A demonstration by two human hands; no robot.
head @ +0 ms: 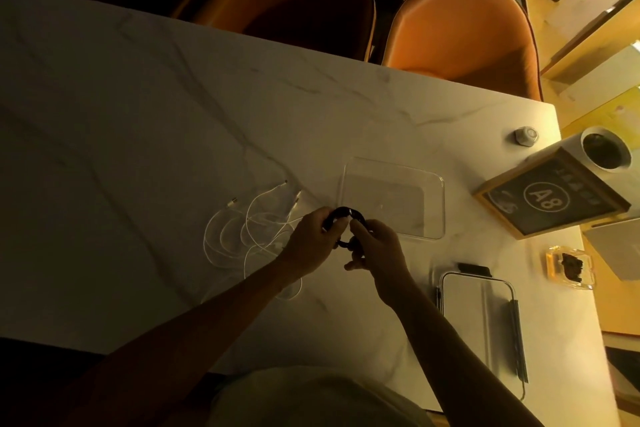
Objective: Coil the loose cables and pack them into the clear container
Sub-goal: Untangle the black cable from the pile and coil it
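Clear container (437, 204) sits open-topped just beyond both hands, nothing over it. White cables (249, 229) sprawl left of it. Lid (479, 322) lies nearer, on the right; A8 sign (550, 196) & white cup (606, 149) crowd right side. Bench (138, 149) far-left bare.

Both hands' fingers hide parts of the black cable (341, 212).

You're seated in a café or restaurant, marble table (173, 107), "A8" table-number sign (550, 194) on it, orange upholstered chairs (464, 28) beyond it.
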